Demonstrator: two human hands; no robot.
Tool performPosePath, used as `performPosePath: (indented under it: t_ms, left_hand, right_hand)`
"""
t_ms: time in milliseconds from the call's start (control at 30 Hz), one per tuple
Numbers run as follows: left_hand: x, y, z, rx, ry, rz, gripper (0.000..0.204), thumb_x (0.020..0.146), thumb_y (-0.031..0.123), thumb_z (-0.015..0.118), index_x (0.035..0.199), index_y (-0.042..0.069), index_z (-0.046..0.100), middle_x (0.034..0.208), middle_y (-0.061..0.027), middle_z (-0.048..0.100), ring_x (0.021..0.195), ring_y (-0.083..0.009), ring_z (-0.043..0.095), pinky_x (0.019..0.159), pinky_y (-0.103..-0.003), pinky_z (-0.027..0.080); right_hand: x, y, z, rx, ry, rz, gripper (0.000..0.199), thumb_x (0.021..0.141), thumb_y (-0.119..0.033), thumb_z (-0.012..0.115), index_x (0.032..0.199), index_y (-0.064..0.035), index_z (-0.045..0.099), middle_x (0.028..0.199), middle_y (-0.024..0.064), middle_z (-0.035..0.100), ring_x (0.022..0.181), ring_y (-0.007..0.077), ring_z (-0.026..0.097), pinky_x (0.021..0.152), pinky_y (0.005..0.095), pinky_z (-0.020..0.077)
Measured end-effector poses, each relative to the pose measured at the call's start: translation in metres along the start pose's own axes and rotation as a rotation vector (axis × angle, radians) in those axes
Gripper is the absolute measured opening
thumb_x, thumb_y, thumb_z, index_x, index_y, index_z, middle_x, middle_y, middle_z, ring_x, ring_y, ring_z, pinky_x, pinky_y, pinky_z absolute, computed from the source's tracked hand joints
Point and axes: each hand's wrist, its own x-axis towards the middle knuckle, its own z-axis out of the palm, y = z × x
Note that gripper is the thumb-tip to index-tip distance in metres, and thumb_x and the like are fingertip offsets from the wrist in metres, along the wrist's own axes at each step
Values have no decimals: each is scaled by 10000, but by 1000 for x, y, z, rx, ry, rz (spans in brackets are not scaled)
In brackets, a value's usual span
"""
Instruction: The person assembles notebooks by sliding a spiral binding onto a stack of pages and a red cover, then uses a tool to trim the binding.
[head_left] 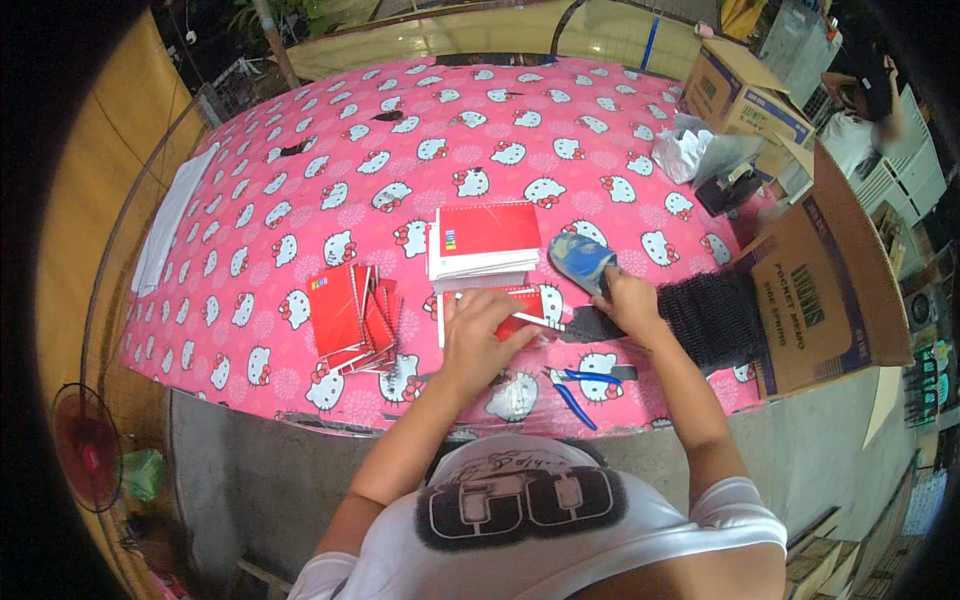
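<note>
Fingers of the left hand (480,335) are pressed flat on a thin, light red notebook (500,305); the right hand (628,300) is clamped on a dark tool (592,325) beside it.

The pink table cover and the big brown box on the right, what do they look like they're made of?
The pink table cover looks like soft printed fabric or thin vinyl: matte, with a repeating cartoon cat print and faint ripples. The brown box looks like corrugated cardboard: dull tan, with folded flaps and printed panels.
</note>
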Motion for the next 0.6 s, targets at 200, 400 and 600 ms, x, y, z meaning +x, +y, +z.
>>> performPosePath:
  t_ms: [200, 400, 600]
  left_hand:
    - [-2, -7, 3, -35, 40, 57, 344, 592, 222, 854, 822, 59, 657, 869, -94, 623, 891, -280, 558, 800, -392, 427]
    - [9, -4, 3, -67, -66, 61, 350, 609, 216, 842, 868, 59, 667, 865, -103, 627, 886, -291, 568, 795, -398, 448]
    - [11, -14, -3, -134, -33, 8, 385, 634, 163, 830, 965, 55, 664, 994, -117, 629, 955, -278, 596, 852, -374, 481]
  right_hand:
    - [-31, -5, -31, 1693, -147, -62, 449, 628, 18, 648, 1063, -20, 542, 941, 88, 632, 883, 220, 617, 781, 351, 500]
    - [-42, -18, -41, 1568, -170, -63, 444, 652, 32, 692, 1076, -16, 567, 975, 89, 660, 871, 215, 642, 778, 356, 509]
    - [-14, -26, -46, 830, -51, -78, 379, 640, -56, 686, 1004, -59, 580, 851, 121, 654, 769, 202, 621, 710, 340, 481]
